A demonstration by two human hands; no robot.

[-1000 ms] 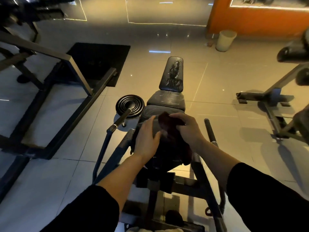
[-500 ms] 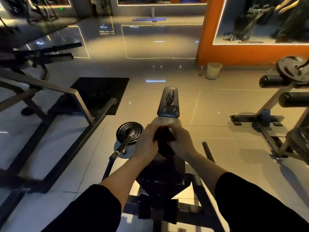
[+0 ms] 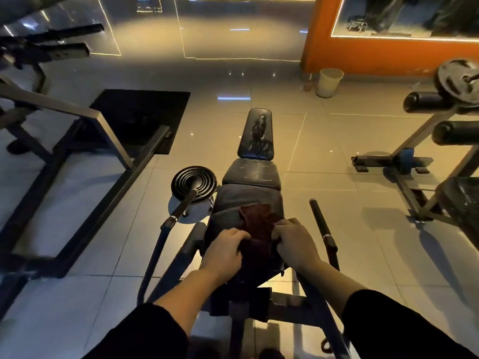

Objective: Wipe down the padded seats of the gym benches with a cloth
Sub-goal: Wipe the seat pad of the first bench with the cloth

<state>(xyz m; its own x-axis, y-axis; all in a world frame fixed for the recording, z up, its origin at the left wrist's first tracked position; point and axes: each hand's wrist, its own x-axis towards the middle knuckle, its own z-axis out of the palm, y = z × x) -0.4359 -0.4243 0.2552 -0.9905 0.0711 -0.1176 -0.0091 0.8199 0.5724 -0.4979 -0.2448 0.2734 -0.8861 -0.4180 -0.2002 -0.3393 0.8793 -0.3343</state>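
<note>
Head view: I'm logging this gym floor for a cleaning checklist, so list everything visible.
bench pads: three, black, in a row at centre
cloth: one, dark red, on nearest pad
weight plate: one, black, left of bench
floor mat: one, black, upper left
bin: one, pale, by orange wall
roller pads: two, black, on right-hand machine
steel frame: one, grey, left
left hand: grips cloth
right hand: grips cloth
</note>
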